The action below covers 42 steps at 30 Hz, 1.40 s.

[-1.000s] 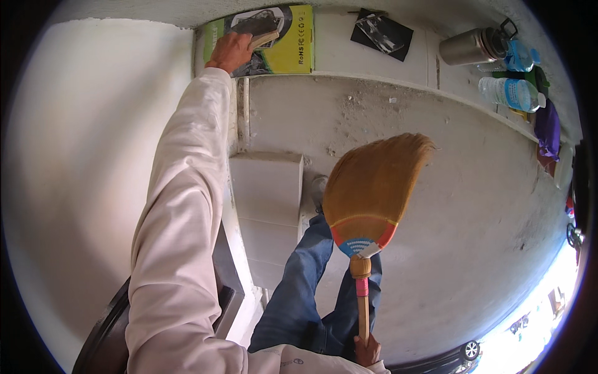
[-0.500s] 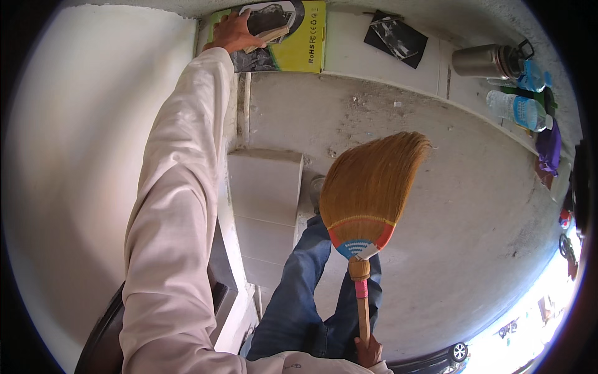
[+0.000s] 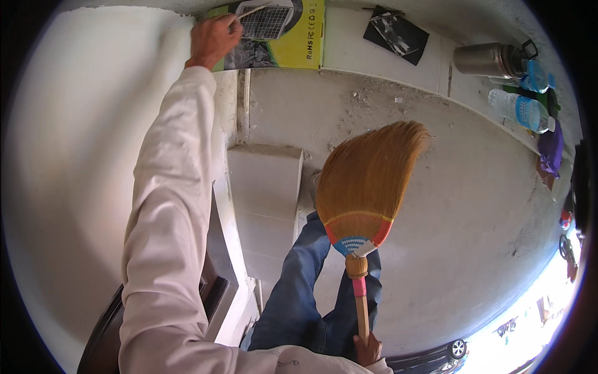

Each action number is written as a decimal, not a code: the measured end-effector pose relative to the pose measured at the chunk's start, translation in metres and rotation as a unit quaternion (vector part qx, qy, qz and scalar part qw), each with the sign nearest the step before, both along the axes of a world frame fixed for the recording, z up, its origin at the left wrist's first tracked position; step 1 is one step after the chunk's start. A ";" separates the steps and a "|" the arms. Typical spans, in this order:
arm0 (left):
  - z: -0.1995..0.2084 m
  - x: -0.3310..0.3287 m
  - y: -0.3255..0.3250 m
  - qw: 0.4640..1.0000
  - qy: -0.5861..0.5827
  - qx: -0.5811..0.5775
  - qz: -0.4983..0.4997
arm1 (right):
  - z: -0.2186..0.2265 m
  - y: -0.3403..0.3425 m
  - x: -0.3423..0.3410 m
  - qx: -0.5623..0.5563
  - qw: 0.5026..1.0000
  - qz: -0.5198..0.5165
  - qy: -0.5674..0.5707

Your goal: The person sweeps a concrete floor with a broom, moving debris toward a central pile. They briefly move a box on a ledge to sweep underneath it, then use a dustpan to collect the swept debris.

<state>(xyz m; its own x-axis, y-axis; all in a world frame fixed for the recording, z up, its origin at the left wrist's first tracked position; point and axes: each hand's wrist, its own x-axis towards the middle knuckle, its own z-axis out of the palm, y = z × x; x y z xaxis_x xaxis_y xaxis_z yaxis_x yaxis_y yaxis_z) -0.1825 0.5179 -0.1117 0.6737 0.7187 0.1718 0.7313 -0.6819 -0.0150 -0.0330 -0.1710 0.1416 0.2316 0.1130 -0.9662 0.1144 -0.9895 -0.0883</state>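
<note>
My right hand [image 3: 368,348] is wrapped round the wooden handle of a straw broom [image 3: 369,168], low in front of my jeans. The broom stands head up, its brown bristles fanned out, with red, blue and white binding at their base. My left arm reaches far forward. At the far left, my left hand [image 3: 215,40] is closed on a thin pale strip [image 3: 254,10], seen nearly edge-on; its kind cannot be made out. The strip is over a yellow-green printed box [image 3: 299,40] with a panel pictured on it, lying on a ledge.
Along the ledge [image 3: 349,59] lie a black-and-white sheet [image 3: 397,36], a steel flask [image 3: 483,60], plastic bottles [image 3: 520,110] and a purple cloth [image 3: 550,149]. A white wall [image 3: 93,156] rises at the left. A step block [image 3: 265,181] juts up near my legs. Debris dots the concrete floor [image 3: 461,206].
My left hand has moved left and tilted the strip, uncovering more of the box's panel picture. The broom has shifted slightly left, still in my right hand.
</note>
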 end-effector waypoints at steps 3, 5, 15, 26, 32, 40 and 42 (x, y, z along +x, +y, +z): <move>0.030 -0.030 -0.024 0.989 -0.079 0.048 0.119 | 0.007 0.008 0.001 0.019 1.000 -0.005 -0.004; 0.046 -0.054 -0.062 0.949 -0.225 0.050 0.213 | 0.011 0.015 0.005 0.048 0.999 0.012 -0.004; 0.159 -0.205 -0.407 0.776 -0.222 -0.121 0.577 | -0.012 0.099 0.044 0.340 0.912 0.230 0.007; 0.190 -0.253 -0.554 0.734 -0.198 -0.210 0.615 | -0.084 0.233 -0.001 0.182 0.957 -0.037 0.223; 0.192 -0.246 -0.566 0.731 -0.178 -0.223 0.620 | -0.034 0.073 0.021 0.148 0.981 0.115 0.041; 0.143 -0.217 -0.533 0.759 -0.220 -0.250 0.560 | -0.025 0.017 0.026 0.177 0.972 0.149 0.039; 0.119 -0.207 -0.517 0.718 -0.282 -0.289 0.567 | -0.039 0.013 0.030 0.187 0.968 0.167 0.016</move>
<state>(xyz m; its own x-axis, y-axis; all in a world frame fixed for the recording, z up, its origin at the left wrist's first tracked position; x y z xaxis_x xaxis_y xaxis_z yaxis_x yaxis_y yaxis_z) -0.3900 0.0010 0.0073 -0.4604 0.8117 -0.3595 0.5997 0.5830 0.5482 -0.0033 -0.1582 0.1027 0.0935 0.5196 -0.8493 0.4136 -0.7962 -0.4416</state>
